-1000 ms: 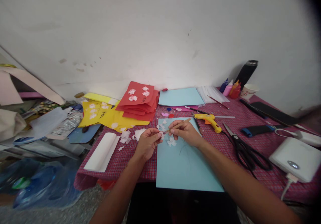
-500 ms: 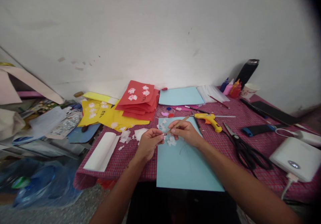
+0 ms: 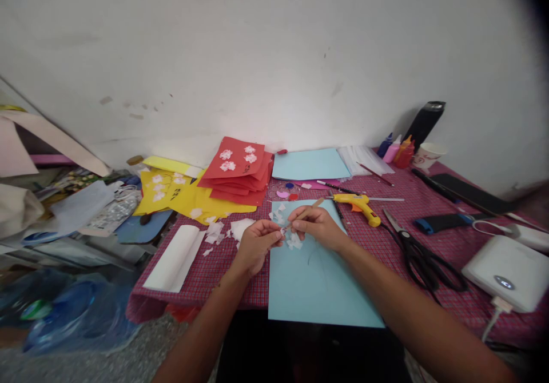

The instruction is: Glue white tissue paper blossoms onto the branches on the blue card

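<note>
Both hands met over the top end of a light blue sheet that lay on the checked tablecloth. The left hand pinched a tiny white paper scrap between thumb and fingertips — too small to make out its shape. The right hand gripped a thin wooden stick, pencil-fashion, its lower tip touching or just beside that scrap; the blur left it uncertain which. More white paper bits lay scattered on the sheet under the hands. Just right of the right hand rested a yellow glue gun, and beyond it black scissors. A stack of red cards with white flowers sat near the wall, beside yellow cards — and a white paper roll lay left of the left hand.
</note>
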The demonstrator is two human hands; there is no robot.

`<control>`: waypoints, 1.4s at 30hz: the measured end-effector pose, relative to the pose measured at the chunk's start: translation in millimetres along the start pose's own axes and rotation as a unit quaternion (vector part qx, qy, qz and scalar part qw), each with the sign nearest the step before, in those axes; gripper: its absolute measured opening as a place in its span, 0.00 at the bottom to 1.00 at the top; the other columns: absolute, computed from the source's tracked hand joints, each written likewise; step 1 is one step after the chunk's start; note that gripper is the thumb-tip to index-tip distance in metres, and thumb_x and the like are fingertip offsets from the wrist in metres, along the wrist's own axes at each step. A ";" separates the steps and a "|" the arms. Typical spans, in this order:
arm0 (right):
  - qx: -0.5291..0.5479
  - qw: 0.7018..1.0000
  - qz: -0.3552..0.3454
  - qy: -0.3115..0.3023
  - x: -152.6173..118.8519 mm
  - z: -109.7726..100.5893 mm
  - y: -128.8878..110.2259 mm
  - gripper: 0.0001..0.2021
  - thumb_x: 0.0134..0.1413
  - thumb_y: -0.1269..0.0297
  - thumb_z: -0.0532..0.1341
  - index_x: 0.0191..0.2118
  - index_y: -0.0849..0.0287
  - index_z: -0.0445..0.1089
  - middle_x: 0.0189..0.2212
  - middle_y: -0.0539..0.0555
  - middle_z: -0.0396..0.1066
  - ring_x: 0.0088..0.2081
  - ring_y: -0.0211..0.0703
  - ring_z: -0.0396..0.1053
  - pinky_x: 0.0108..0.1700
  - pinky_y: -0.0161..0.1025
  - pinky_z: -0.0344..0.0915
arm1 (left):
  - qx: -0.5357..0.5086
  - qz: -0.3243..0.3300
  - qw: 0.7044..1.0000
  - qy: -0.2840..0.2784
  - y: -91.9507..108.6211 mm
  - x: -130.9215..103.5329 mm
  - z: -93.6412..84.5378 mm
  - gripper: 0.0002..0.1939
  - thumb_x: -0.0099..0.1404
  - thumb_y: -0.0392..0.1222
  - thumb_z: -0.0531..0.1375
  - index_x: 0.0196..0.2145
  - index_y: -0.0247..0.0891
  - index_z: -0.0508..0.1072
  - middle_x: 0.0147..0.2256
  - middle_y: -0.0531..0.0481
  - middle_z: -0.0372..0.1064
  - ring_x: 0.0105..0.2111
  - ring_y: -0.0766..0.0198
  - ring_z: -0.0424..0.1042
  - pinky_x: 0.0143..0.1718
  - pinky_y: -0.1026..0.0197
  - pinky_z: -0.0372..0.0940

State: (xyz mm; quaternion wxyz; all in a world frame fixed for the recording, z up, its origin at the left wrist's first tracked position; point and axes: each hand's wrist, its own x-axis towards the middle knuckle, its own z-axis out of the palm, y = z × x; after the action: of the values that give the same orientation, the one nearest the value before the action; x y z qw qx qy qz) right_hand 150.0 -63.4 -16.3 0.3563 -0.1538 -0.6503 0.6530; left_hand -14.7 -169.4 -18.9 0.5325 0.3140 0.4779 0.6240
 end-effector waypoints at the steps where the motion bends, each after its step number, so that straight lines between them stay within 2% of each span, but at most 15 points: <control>1: 0.009 1.000 0.003 -0.012 -0.1 -0.3 0.0 0.10 0.49 0.58 0.69 0.33 0.59 0.75 0.30 0.52 0.74 0.21 0.34 0.67 0.23 0.35 0.64 | -0.001 0.000 1.000 -0.001 -0.3 0.2 -0.4 0.14 0.49 0.39 0.72 0.32 0.34 0.73 0.28 0.50 0.74 0.28 0.69 0.72 0.32 0.65 0.68; 4: -0.005 1.000 0.013 -0.021 0.2 -0.3 -2.3 0.09 0.52 0.59 0.68 0.35 0.59 0.74 0.28 0.51 0.74 0.20 0.34 0.67 0.23 0.34 0.63 | 0.003 -0.004 1.000 -0.005 -1.2 0.6 -1.5 0.15 0.49 0.39 0.71 0.32 0.34 0.72 0.30 0.49 0.75 0.30 0.67 0.73 0.33 0.64 0.68; 9: -0.091 0.996 0.000 -0.012 1.0 0.9 -4.5 0.13 0.55 0.57 0.66 0.27 0.62 0.73 0.25 0.51 0.72 0.19 0.32 0.65 0.23 0.33 0.61 | 0.051 0.018 0.999 -0.007 -2.5 -0.2 -0.7 0.14 0.51 0.42 0.70 0.33 0.35 0.72 0.29 0.50 0.75 0.31 0.65 0.74 0.33 0.63 0.69; 15: -0.024 0.999 0.007 -0.028 0.7 0.5 0.7 0.10 0.56 0.59 0.65 0.36 0.61 0.72 0.26 0.51 0.73 0.20 0.34 0.67 0.23 0.33 0.61 | 0.100 0.034 0.994 -0.011 1.0 -3.4 2.8 0.14 0.53 0.44 0.69 0.32 0.35 0.71 0.28 0.50 0.75 0.28 0.65 0.74 0.30 0.64 0.68; 23: -0.014 1.000 0.011 -0.023 1.2 -1.5 2.5 0.10 0.56 0.59 0.64 0.35 0.61 0.70 0.25 0.50 0.73 0.19 0.34 0.65 0.22 0.33 0.60 | 0.098 0.027 0.995 -0.012 -0.8 -1.0 0.3 0.14 0.54 0.43 0.68 0.34 0.35 0.70 0.29 0.49 0.76 0.28 0.64 0.75 0.29 0.64 0.67; 29: 0.008 1.000 -0.004 0.030 1.2 -4.5 -2.6 0.09 0.55 0.59 0.65 0.34 0.60 0.70 0.24 0.49 0.71 0.21 0.34 0.65 0.23 0.34 0.61 | 0.096 0.029 0.995 0.008 -2.9 0.3 -1.3 0.15 0.53 0.43 0.69 0.33 0.35 0.70 0.29 0.49 0.76 0.28 0.65 0.75 0.30 0.64 0.68; 34: 0.012 0.991 -0.038 0.129 3.8 -9.8 -6.2 0.08 0.54 0.60 0.65 0.34 0.59 0.69 0.22 0.47 0.70 0.19 0.34 0.63 0.22 0.34 0.58 | 0.126 0.065 0.989 0.031 2.1 12.9 -8.9 0.14 0.54 0.44 0.68 0.34 0.35 0.71 0.30 0.49 0.75 0.29 0.65 0.74 0.31 0.64 0.68; 37: 0.010 0.984 -0.047 0.169 5.2 -11.4 -6.0 0.08 0.54 0.61 0.64 0.33 0.59 0.69 0.22 0.47 0.69 0.19 0.34 0.62 0.21 0.33 0.57 | 0.220 0.118 0.967 0.040 9.6 31.0 -14.1 0.11 0.57 0.45 0.65 0.35 0.36 0.73 0.30 0.49 0.75 0.29 0.64 0.74 0.32 0.63 0.67; 39: 0.007 0.983 -0.048 0.176 5.5 -11.5 -5.7 0.07 0.54 0.61 0.64 0.32 0.59 0.69 0.22 0.47 0.69 0.19 0.34 0.62 0.21 0.33 0.56 | 0.332 0.163 0.929 0.036 14.8 42.6 -15.3 0.08 0.59 0.43 0.62 0.36 0.37 0.75 0.32 0.48 0.76 0.32 0.62 0.74 0.35 0.61 0.67; 42: -0.002 0.983 -0.043 0.177 5.6 -11.5 -5.7 0.07 0.54 0.61 0.64 0.32 0.59 0.69 0.22 0.47 0.69 0.19 0.34 0.62 0.21 0.33 0.56 | 0.460 0.211 0.862 0.020 20.1 51.9 -15.3 0.11 0.63 0.41 0.58 0.41 0.39 0.77 0.40 0.46 0.77 0.40 0.59 0.75 0.45 0.57 0.66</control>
State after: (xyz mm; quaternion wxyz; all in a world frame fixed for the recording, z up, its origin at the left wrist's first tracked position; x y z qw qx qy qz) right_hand 155.3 -51.7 -10.6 0.4932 -0.2394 -0.5846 0.5981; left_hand -48.0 -122.8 -11.6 0.1735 0.6039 0.6439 0.4366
